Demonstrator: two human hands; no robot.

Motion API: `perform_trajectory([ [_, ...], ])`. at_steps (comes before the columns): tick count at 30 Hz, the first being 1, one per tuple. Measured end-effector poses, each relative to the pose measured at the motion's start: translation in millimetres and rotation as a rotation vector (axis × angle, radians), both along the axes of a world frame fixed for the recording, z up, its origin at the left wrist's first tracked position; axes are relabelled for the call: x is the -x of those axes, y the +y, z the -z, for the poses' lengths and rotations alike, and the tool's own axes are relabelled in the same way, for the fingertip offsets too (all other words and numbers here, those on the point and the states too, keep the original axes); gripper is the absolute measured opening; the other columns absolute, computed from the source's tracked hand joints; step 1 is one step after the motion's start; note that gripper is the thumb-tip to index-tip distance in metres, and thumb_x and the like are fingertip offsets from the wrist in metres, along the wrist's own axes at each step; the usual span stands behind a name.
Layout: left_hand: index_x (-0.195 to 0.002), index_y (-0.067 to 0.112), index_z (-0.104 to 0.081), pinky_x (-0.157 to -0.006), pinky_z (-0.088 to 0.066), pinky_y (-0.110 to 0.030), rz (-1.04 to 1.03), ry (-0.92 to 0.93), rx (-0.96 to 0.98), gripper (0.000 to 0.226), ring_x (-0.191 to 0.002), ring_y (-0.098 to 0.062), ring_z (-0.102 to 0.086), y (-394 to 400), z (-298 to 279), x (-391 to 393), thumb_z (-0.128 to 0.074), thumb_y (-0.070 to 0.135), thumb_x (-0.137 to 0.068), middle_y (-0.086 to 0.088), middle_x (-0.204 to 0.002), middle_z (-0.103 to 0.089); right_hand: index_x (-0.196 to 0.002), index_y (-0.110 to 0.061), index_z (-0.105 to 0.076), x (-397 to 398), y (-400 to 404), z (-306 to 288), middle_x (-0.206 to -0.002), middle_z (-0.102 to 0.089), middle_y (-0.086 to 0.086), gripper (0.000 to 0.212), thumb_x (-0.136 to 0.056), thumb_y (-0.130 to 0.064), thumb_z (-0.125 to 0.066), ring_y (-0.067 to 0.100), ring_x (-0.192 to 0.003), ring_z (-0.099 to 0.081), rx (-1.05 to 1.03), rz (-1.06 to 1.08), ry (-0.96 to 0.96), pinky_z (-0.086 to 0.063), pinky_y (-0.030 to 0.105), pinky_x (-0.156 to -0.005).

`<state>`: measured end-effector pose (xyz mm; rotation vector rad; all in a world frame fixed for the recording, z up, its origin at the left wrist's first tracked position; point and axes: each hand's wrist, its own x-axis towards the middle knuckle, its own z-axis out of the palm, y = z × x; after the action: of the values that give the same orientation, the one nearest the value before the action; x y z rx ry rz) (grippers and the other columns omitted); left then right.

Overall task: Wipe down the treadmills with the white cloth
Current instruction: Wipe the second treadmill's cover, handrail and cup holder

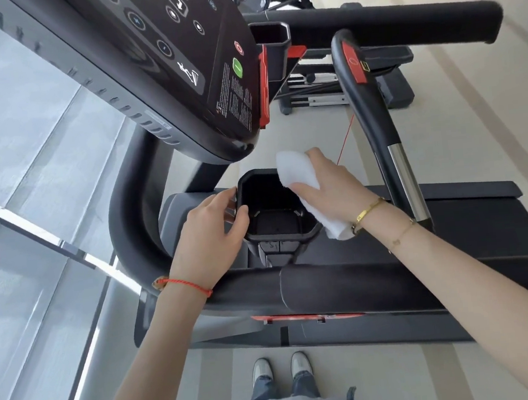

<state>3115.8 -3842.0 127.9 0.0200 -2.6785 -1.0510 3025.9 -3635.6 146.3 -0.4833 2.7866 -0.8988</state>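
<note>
Now, right hand wrapped round the white cloth, pressing it on the right rim of the treadmill's black cup holder. Left hand curled on the holder's left rim, fingers gripping its edge.

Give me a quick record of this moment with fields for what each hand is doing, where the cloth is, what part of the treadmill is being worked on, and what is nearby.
left hand: left hand grips the left rim of the black plastic cup holder
right hand: right hand holds the folded white cloth
cloth position: at the cup holder's right rim
part being worked on: cup holder below the black control console
nearby: black padded handrail in front of the person; red stop button bar on the curved grip to the right
</note>
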Motion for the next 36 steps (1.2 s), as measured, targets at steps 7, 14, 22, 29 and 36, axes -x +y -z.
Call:
perform_trajectory([
  [7,-0.132,0.016,-0.059,-0.077,-0.041,-0.004,-0.005,-0.011,0.005,0.04,-0.076,0.017,-0.056,-0.7,2.6,0.8,-0.056,0.03,-0.095,0.015,-0.098,-0.059,-0.123,-0.021,-0.035,-5.8,11.9,-0.8,-0.089,-0.054,-0.005,0.039,-0.096,-0.046,-0.049,0.009,-0.072,-0.055,0.107,-0.016,-0.084,-0.04,0.025,-0.055],
  [14,-0.131,0.016,-0.06,-0.072,-0.038,-0.003,-0.007,-0.007,0.015,0.04,-0.072,0.018,-0.054,-0.8,4.4,1.3,-0.055,0.032,-0.095,0.017,-0.096,-0.058,-0.145,-0.026,-0.025,-45.8,40.9,-12.2,-0.139,-0.041,-0.003,0.049,-0.1,-0.041,-0.036,0.013,-0.098,-0.06,0.097,-0.201,-0.036,-0.048,0.026,-0.083],
  [22,-0.129,0.013,-0.062,-0.07,-0.035,0.006,-0.002,0.022,0.008,0.037,-0.069,0.013,-0.053,-0.4,2.6,-0.4,-0.054,0.03,-0.097,0.014,-0.091,-0.056,-0.143,-0.017,-0.039,-84.0,25.2,-21.4,-0.15,-0.038,-0.002,0.051,-0.101,-0.044,-0.032,0.01,-0.141,-0.026,-0.178,-0.531,0.198,-0.009,0.014,-0.116],
  [29,-0.094,0.01,-0.062,-0.066,-0.038,-0.017,0.019,0.007,-0.031,0.031,-0.08,-0.004,-0.05,-1.3,1.2,-1.2,-0.038,0.03,-0.1,0.006,-0.067,-0.053,-0.108,-0.016,-0.048,-81.3,-20.8,-21.2,-0.098,-0.058,-0.002,0.043,-0.099,-0.053,-0.028,0.019,-0.089,-0.056,-0.45,-0.492,0.391,-0.038,0.032,-0.071],
  [36,-0.118,0.018,-0.064,-0.066,-0.037,-0.013,0.007,-0.01,-0.011,0.031,-0.069,-0.005,-0.055,-1.3,0.9,-3.0,-0.042,0.031,-0.101,0.011,-0.072,-0.058,-0.105,-0.018,-0.049,-73.0,-5.1,-27.3,-0.095,-0.056,-0.007,0.04,-0.096,-0.055,-0.036,0.017,-0.093,-0.055,-0.408,-0.544,0.313,-0.036,0.029,-0.076],
])
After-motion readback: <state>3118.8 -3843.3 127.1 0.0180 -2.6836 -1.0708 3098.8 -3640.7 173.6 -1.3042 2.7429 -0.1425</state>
